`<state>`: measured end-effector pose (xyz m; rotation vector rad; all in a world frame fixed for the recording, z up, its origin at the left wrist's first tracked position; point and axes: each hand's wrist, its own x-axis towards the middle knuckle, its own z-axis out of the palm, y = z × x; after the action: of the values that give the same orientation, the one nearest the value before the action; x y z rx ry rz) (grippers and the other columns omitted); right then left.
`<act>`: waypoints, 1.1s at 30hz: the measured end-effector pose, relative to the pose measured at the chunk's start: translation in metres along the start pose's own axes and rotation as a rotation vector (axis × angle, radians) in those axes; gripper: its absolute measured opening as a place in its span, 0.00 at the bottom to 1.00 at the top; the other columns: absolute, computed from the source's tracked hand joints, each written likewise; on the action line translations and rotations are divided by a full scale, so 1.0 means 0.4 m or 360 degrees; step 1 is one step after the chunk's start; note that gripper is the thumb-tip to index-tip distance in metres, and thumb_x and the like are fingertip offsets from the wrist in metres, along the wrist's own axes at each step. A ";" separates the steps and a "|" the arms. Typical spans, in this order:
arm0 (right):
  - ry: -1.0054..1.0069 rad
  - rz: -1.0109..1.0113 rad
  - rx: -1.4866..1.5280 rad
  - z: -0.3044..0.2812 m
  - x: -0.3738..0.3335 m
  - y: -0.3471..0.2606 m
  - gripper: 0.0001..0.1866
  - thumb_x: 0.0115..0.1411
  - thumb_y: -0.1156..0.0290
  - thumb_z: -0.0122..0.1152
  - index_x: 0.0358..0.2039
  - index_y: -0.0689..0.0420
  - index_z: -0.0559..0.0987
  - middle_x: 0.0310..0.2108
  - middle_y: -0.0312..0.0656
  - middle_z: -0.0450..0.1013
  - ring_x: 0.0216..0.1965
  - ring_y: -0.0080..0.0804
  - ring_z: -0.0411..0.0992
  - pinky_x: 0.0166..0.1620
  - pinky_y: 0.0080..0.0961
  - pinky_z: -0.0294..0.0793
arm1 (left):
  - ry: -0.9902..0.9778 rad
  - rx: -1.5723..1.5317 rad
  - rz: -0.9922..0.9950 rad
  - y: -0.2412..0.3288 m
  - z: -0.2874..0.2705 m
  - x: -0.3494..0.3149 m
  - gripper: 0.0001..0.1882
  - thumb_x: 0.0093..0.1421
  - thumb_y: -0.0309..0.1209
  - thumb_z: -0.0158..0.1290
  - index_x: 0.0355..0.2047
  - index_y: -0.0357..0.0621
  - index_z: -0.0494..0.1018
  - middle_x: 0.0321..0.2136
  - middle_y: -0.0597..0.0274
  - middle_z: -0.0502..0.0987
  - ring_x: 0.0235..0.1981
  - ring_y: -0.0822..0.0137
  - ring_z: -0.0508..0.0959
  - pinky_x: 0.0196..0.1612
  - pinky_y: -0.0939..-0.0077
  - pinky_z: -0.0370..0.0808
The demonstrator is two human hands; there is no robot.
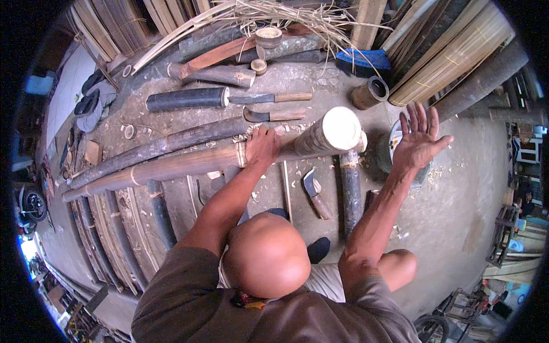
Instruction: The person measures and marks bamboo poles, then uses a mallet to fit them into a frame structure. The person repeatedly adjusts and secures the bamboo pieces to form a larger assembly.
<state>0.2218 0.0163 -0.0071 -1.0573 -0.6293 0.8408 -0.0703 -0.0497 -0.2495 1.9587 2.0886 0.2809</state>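
My left hand (262, 147) is closed over a long brown bamboo pole (189, 162), its fingers curled across the far side. At the pole's right end, a thick bamboo section (306, 141) turns its round, pale end face upward. My right hand (422, 138) is raised at the right with fingers spread, holding nothing. Behind its wrist is a bucket (387, 161), partly hidden. A curved-blade knife (316, 194) with a wooden handle lies on the floor between my arms. Beyond the pole rest a straight knife (271, 98) and a hooked knife (274, 115).
A dark bamboo pole (160, 147) runs alongside the brown one. Farther back lie a black bamboo tube (187, 99) and a pile of thin strips (286, 17). A bamboo cup (370, 93) and a blue-edged brush (363, 62) stand near bundled slats (452, 54). Shavings litter the floor.
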 end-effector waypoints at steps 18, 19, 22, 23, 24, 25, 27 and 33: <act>-0.1853 0.0098 -0.0481 0.224 -0.132 0.069 0.69 0.49 0.10 0.22 0.48 0.72 0.79 0.40 0.62 0.79 0.45 0.54 0.78 0.53 0.42 0.75 | -0.0350 0.0146 -0.0107 -0.010 0.011 0.030 0.16 0.65 0.42 0.47 0.47 0.48 0.74 0.49 0.54 0.74 0.54 0.53 0.73 0.56 0.53 0.70; -0.1921 0.0061 -0.0441 0.207 -0.117 0.075 0.67 0.51 0.12 0.21 0.43 0.72 0.80 0.38 0.60 0.79 0.42 0.51 0.78 0.51 0.41 0.76 | -0.0272 0.0128 -0.0060 -0.002 0.014 0.027 0.16 0.66 0.41 0.47 0.47 0.47 0.73 0.48 0.54 0.74 0.54 0.53 0.73 0.57 0.53 0.70; -0.1917 0.0081 -0.0389 0.194 -0.114 0.093 0.62 0.56 0.16 0.20 0.35 0.71 0.80 0.33 0.57 0.79 0.37 0.47 0.78 0.45 0.38 0.77 | -0.0156 0.0074 -0.0021 -0.007 0.010 0.035 0.16 0.65 0.41 0.47 0.46 0.46 0.73 0.47 0.53 0.74 0.54 0.53 0.74 0.57 0.53 0.70; -0.1879 0.0107 -0.0384 0.191 -0.116 0.096 0.61 0.58 0.17 0.20 0.34 0.71 0.80 0.32 0.56 0.78 0.36 0.46 0.78 0.44 0.37 0.77 | -0.0160 0.0017 -0.0071 -0.005 0.008 0.032 0.16 0.65 0.41 0.48 0.46 0.45 0.74 0.47 0.53 0.75 0.53 0.53 0.74 0.57 0.53 0.70; -0.1845 0.0083 -0.0394 0.191 -0.118 0.097 0.60 0.59 0.19 0.20 0.33 0.70 0.79 0.32 0.56 0.78 0.35 0.46 0.78 0.44 0.39 0.77 | -0.0160 -0.0035 -0.0126 -0.010 0.006 0.025 0.16 0.65 0.41 0.48 0.45 0.45 0.74 0.47 0.53 0.75 0.53 0.53 0.74 0.57 0.54 0.70; -0.1807 0.0063 -0.0412 0.183 -0.114 0.093 0.58 0.61 0.20 0.21 0.33 0.70 0.79 0.31 0.56 0.77 0.35 0.47 0.78 0.44 0.40 0.77 | -0.0164 -0.0093 -0.0178 -0.012 0.005 0.015 0.16 0.64 0.41 0.49 0.45 0.45 0.75 0.46 0.53 0.75 0.53 0.53 0.74 0.56 0.54 0.71; -0.1583 0.0163 -0.0270 0.132 -0.087 0.079 0.54 0.63 0.23 0.23 0.32 0.68 0.78 0.30 0.56 0.76 0.34 0.49 0.77 0.43 0.45 0.77 | -0.0079 -0.0114 -0.0163 -0.006 0.003 0.006 0.16 0.63 0.41 0.49 0.44 0.44 0.76 0.45 0.52 0.76 0.53 0.53 0.75 0.55 0.54 0.72; -0.1481 0.0303 0.0067 0.117 -0.043 0.089 0.46 0.66 0.26 0.29 0.35 0.64 0.74 0.31 0.55 0.76 0.31 0.48 0.76 0.41 0.46 0.77 | -0.0060 -0.0085 -0.0135 0.026 -0.011 0.020 0.14 0.60 0.40 0.54 0.39 0.45 0.77 0.42 0.54 0.76 0.50 0.53 0.76 0.54 0.54 0.72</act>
<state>0.1654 0.0333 -0.0234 -0.6472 -1.2865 1.5210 -0.0622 -0.0409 -0.2424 1.8263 2.1116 0.2774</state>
